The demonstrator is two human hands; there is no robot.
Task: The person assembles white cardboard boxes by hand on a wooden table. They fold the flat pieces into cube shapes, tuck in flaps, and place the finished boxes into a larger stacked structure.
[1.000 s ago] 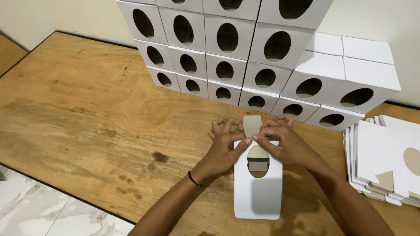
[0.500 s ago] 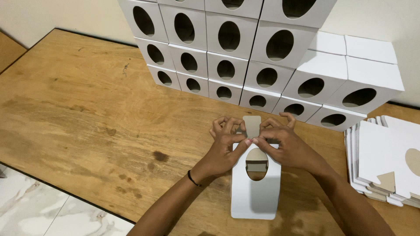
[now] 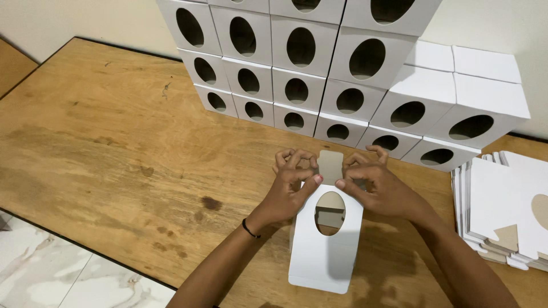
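Observation:
A white cardboard box blank (image 3: 323,251) with an oval window stands partly raised on the wooden table (image 3: 114,148). My left hand (image 3: 291,185) grips its top left edge, thumb pressed on the white face. My right hand (image 3: 374,182) grips the top right edge the same way. Between the fingertips of both hands a brown cardboard flap (image 3: 330,165) sticks up. A dark band circles my left wrist.
A wall of assembled white boxes (image 3: 319,63) with oval holes is stacked along the table's far side. A pile of flat white blanks (image 3: 502,211) lies at the right edge. Marble-patterned floor (image 3: 63,268) shows beyond the table's near left edge.
Both hands have stayed on the top of the blank, and its lower end sits slightly nearer to me. The camera has shifted a little.

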